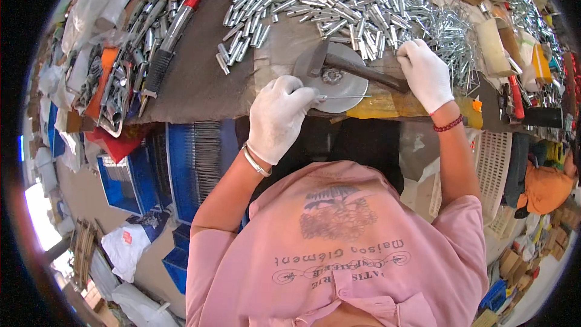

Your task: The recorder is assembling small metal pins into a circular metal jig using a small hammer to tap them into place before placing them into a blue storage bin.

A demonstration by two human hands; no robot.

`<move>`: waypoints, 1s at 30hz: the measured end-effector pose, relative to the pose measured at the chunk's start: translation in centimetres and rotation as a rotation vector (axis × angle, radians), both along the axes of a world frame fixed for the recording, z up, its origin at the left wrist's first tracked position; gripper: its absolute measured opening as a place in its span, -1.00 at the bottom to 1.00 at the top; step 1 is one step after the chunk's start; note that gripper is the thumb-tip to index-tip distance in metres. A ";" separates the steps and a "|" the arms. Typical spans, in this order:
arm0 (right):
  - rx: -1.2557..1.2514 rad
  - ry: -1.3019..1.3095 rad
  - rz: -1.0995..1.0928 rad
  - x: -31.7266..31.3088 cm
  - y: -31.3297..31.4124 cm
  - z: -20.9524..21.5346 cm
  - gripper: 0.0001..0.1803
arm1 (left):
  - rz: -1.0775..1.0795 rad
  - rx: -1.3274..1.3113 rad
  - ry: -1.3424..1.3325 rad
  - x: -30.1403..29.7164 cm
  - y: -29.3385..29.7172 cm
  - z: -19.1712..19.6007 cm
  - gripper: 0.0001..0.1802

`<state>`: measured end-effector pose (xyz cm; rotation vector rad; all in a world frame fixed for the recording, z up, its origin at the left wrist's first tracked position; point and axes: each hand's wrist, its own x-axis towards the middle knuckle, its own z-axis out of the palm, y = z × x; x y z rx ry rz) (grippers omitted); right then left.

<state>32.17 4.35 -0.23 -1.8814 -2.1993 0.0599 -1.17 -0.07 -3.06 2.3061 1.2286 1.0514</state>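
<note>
My left hand [279, 112], in a white glove, is closed at the bench's near edge. From its fingertips a thin metal rod [348, 96] sticks out to the right, over a round grey metal disc [345, 104]. A hammer [363, 72] with a dark head and handle lies across the disc, its handle pointing toward my right hand. My gloved right hand [425, 72] has its fingers pinched together at the lower right edge of a heap of short shiny metal tubes [339, 0]. Whatever those fingers hold, if anything, is hidden.
Thin metal pins [454, 42] lie piled right of the tubes. Hand tools and a red-and-black bar [178, 30] crowd the bench's left side. Below stand a blue crate [181, 163] of thin rods and a cream plastic basket [493, 166]. A red-handled tool [515, 97] lies at right.
</note>
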 end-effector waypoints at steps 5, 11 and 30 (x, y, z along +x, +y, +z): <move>0.103 0.296 0.156 -3.9 -2.0 2.4 -0.89 | 0.003 -0.018 -0.016 -0.1 -0.2 0.0 -0.78; 0.041 0.377 0.422 -11.5 -3.5 2.6 -0.60 | 0.004 0.007 0.004 -0.2 -0.1 0.1 -0.84; 0.068 0.141 0.544 -13.3 -4.0 3.1 -0.40 | -0.002 0.043 0.021 0.1 0.2 0.4 -0.86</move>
